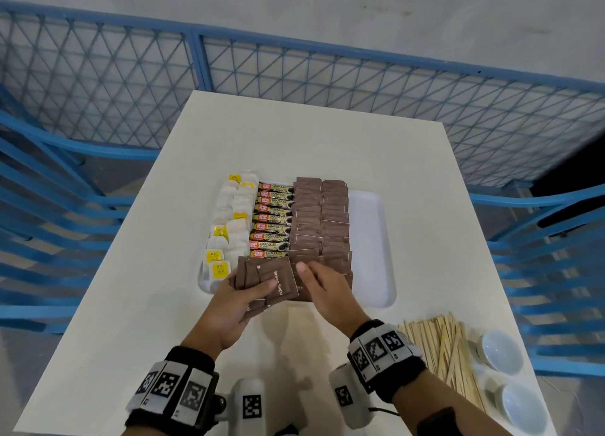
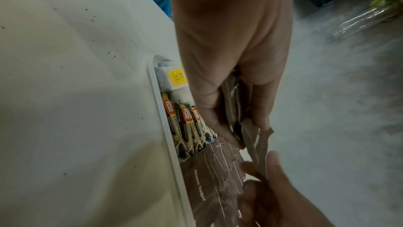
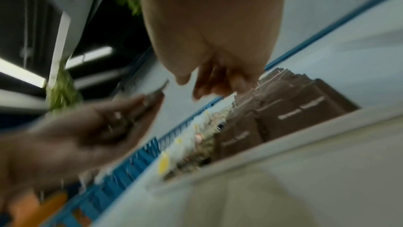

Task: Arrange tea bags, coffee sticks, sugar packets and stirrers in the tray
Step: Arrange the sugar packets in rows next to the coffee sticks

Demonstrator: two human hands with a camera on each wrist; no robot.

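Sugar packets (image 1: 322, 221): brown, two overlapping columns running front to back in the white tray (image 1: 373, 239) on the worktop (image 1: 311, 140), beside coffee sticks (image 1: 271, 221) lying crosswise. Left hand (image 1: 229, 308): fingers curled, gripping a fanned stack of packets (image 1: 266, 283) above the tray's near edge. Right hand (image 1: 324, 288): fingers loosely bent, empty, just beside that stack.

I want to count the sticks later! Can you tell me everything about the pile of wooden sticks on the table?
The wooden stirrers are thin, flat, pale sticks that look like light wood. They lie loose in a messy heap on the white table, fanned out and crossing each other. The pile sits outside the tray, near the person's right hand, beside two small white bowls. No hand touches them.
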